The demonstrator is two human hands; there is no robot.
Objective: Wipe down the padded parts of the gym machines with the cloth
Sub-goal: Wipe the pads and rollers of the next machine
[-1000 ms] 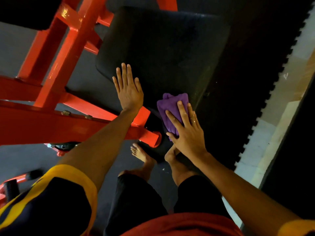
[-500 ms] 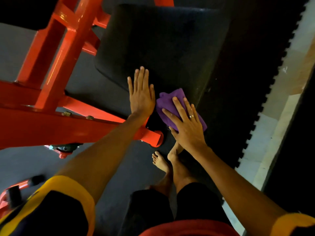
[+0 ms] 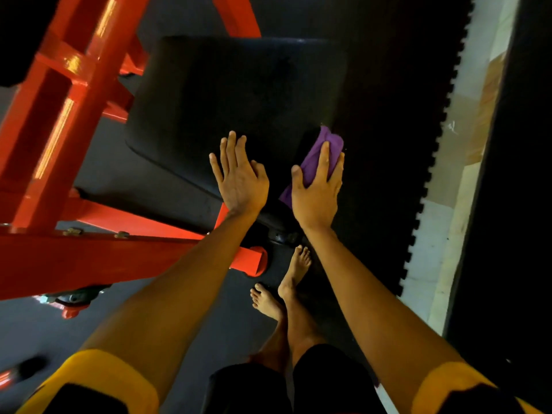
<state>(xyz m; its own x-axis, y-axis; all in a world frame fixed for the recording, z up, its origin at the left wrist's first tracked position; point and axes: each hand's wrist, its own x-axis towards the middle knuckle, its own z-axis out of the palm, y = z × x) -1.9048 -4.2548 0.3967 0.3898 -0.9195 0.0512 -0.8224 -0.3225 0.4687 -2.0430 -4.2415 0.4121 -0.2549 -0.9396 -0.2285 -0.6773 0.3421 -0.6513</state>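
pad: black pad (image 3: 239, 85) | cloth: purple cloth (image 3: 333, 140) is pressed on the pad's right edge by the right hand (image 3: 316, 192), fingers straight | left hand (image 3: 242, 177): laid flat on the pad's near edge, fingers straight

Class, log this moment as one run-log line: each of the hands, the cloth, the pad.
left hand: flat on black pad | right hand: pressing purple cloth against pad's right edge | red frame: left of pad

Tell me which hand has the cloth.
The right hand, pressing the purple cloth against the pad's right edge. The left hand lies flat on the pad, bare.
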